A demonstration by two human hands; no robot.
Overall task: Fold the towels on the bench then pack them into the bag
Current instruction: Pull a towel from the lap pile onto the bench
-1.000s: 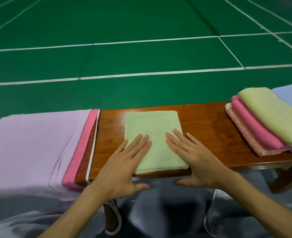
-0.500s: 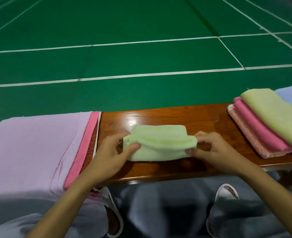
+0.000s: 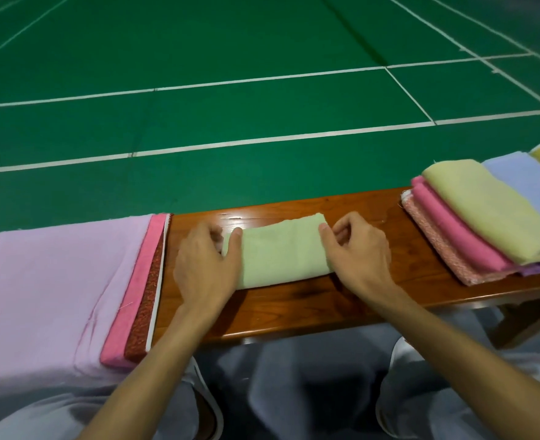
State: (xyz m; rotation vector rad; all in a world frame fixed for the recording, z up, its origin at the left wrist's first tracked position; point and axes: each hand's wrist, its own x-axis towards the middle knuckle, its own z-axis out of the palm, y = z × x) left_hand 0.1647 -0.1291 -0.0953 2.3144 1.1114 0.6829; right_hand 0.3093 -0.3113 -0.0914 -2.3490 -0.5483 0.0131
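The green towel (image 3: 283,249), folded narrow, is laid flat on the wooden bench (image 3: 294,312). Its left end is pinched by the left hand (image 3: 206,265), its right end by the right hand (image 3: 357,252).

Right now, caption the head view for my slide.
Left hand and right hand grip the ends of a folded green towel on the bench.
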